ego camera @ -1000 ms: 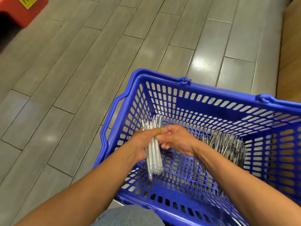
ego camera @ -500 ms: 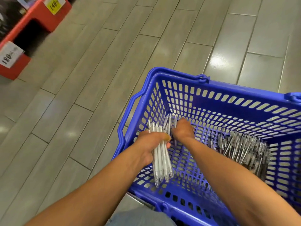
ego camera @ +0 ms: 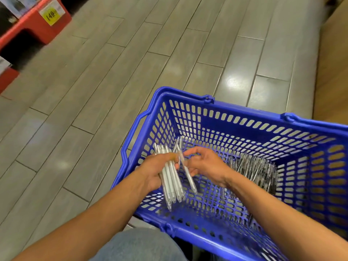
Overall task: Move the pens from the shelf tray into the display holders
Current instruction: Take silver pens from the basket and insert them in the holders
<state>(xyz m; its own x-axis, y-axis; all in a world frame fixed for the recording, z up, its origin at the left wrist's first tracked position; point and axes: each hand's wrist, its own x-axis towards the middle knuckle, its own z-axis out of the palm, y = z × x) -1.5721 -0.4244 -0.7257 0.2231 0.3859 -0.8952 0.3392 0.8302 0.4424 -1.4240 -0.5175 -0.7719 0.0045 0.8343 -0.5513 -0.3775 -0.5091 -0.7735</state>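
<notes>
- Head view: the floor (ego camera: pixel 116 76) is grey, wood-grain tile in long planks, glossy, with bright light patches on the tiles just beyond the basket.
- A red display stand (ego camera: pixel 35 25) sits in the upper left corner, bearing a yellow price tag (ego camera: pixel 51 14); a wood-toned panel (ego camera: pixel 333 68) runs down the right edge.
- The open floor between the red stand and the basket is wide; to the right, the basket's far corner lies near the wood panel.
- A blue plastic shopping basket (ego camera: pixel 244 117) with slotted walls fills the lower right; its handles are folded down against the rim.
- The left hand (ego camera: pixel 156 172) is held over the basket's left end, fingers curled round a bundle of white pens (ego camera: pixel 172 183), whose tips point down toward the near wall.
- The right hand (ego camera: pixel 207 164) pinches a single white pen (ego camera: pixel 188 174) just beside the bundle, angled the same way.
- A heap of clear-and-dark pens (ego camera: pixel 254 166) lies on the basket's bottom toward the right wall, apart from both hands.
- A few loose pens lie on the basket floor under the right forearm, partly hidden.
- A knee in light denim (ego camera: pixel 139 245) shows at the bottom edge, close against the basket's near wall.
</notes>
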